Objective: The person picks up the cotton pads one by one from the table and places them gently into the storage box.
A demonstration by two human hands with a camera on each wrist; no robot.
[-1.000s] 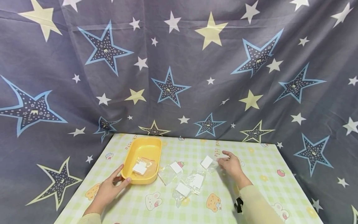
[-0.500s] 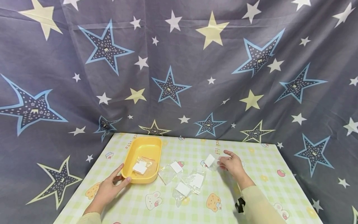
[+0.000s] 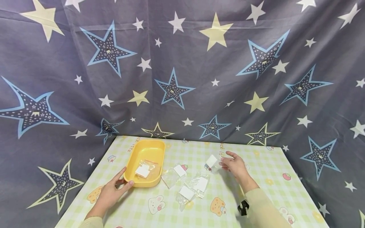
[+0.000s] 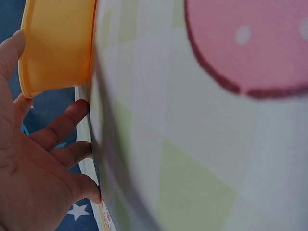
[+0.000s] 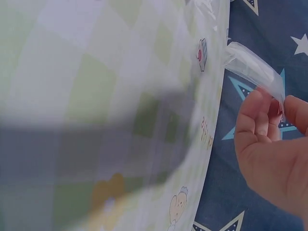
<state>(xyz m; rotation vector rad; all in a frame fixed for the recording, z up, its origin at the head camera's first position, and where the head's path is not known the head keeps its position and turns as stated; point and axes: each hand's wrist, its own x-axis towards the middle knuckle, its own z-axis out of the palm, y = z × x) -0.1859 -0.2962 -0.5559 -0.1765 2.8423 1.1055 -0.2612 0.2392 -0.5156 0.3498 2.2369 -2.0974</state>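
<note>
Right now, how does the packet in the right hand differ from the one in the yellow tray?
The right hand pinches its packet by one edge and holds it lifted off the table; the tray packet lies flat and untouched inside the yellow tray, whose near end the left hand touches. The held one hangs tilted; the tray one rests level. Both are clear bags with a white square inside.

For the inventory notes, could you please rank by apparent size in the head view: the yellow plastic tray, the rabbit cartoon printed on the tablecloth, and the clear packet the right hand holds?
1. Yellow plastic tray, clearly largest.
2. Printed rabbit cartoon.
3. Clear packet with a white insert, pinched by the right hand; it lies farther from the camera, so ranks 2 and 3 are unsure.
</note>
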